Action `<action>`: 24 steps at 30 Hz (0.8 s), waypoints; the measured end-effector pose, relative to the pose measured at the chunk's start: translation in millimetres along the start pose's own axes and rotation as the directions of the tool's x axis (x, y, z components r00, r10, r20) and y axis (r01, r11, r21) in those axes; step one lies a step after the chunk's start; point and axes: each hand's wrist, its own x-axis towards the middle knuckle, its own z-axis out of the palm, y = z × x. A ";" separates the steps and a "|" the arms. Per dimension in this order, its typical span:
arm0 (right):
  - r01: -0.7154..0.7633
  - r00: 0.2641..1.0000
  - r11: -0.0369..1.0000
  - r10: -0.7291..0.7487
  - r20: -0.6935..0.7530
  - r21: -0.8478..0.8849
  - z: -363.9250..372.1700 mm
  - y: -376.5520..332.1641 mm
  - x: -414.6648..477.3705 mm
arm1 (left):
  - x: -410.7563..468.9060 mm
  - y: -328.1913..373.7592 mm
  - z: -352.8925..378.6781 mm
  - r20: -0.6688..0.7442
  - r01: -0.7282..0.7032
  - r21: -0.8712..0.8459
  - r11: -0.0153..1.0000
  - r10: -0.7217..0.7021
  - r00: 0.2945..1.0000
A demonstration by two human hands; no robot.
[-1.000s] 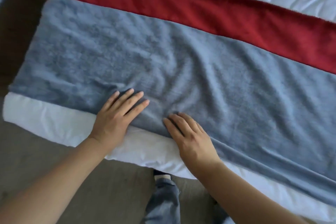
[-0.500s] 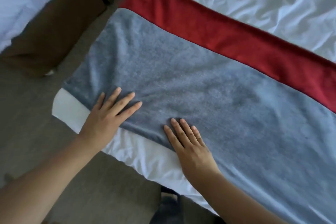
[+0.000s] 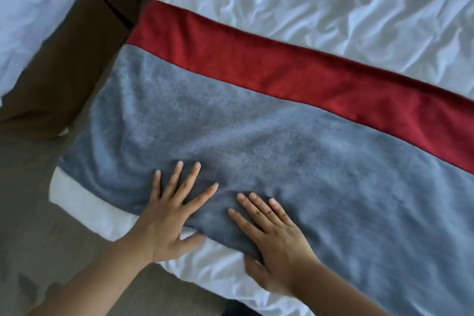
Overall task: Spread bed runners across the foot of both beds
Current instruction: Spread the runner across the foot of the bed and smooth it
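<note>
A fluffy grey bed runner (image 3: 269, 141) lies flat across the foot of a white-sheeted bed (image 3: 320, 2). A red runner (image 3: 282, 69) lies along its far edge, partly under it. My left hand (image 3: 171, 213) rests palm down on the grey runner's near edge, fingers spread, thumb on the white sheet. My right hand (image 3: 277, 241) lies flat beside it on the same edge, fingers apart. Neither hand grips the cloth. Small folds bunch in the grey runner around my left hand.
A second bed with white bedding (image 3: 33, 13) stands at the upper left, its dark brown base (image 3: 66, 67) facing the narrow gap between the beds. Grey carpet (image 3: 33, 226) covers the floor at the lower left.
The view has swung up and right, showing more wrinkled sheet. Both hands have slid a little along the grey runner's near edge, and my left hand's fingers have spread wider.
</note>
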 end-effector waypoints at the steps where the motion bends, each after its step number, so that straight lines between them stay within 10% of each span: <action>1: -0.010 1.000 1.000 0.010 -0.028 0.004 -2.3 11.9 -8.3 | 14.9 16.0 -3.3 0.010 -0.059 0.027 0.998 0.059 0.998; 10: -0.370 0.908 0.928 0.350 -0.232 -0.047 -49.9 173.2 -118.4 | 186.7 168.3 -38.8 0.030 -0.129 0.095 0.987 0.126 0.992; 17: -0.753 0.590 0.646 0.747 -0.306 0.126 -83.8 300.3 -184.0 | 304.4 244.3 -46.9 -0.116 -0.061 0.046 0.997 0.066 0.991; 24: -0.799 0.380 0.510 0.839 -0.391 0.319 -107.3 349.0 -205.6 | 377.8 299.8 -69.7 -0.171 -0.075 0.056 0.996 0.083 0.982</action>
